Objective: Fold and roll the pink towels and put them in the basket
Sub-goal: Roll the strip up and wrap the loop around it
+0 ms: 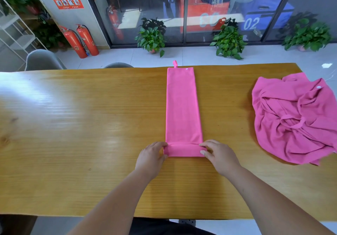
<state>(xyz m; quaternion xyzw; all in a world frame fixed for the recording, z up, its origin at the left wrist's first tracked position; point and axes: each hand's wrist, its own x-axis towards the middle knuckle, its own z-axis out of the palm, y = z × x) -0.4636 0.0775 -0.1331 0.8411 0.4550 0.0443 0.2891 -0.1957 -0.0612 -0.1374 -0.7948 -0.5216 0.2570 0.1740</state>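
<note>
Now, left hand (152, 157), right hand (218, 155), pinching rolled towel (183, 107)

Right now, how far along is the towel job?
Done: one folded towel lies as a long narrow strip. In hand: left hand and right hand pinch its near end, with the first turn of the roll formed. Left: roll the rest of the strip, fold and roll the crumpled pink pile at the right, then load the basket, which isn't in view.
</note>
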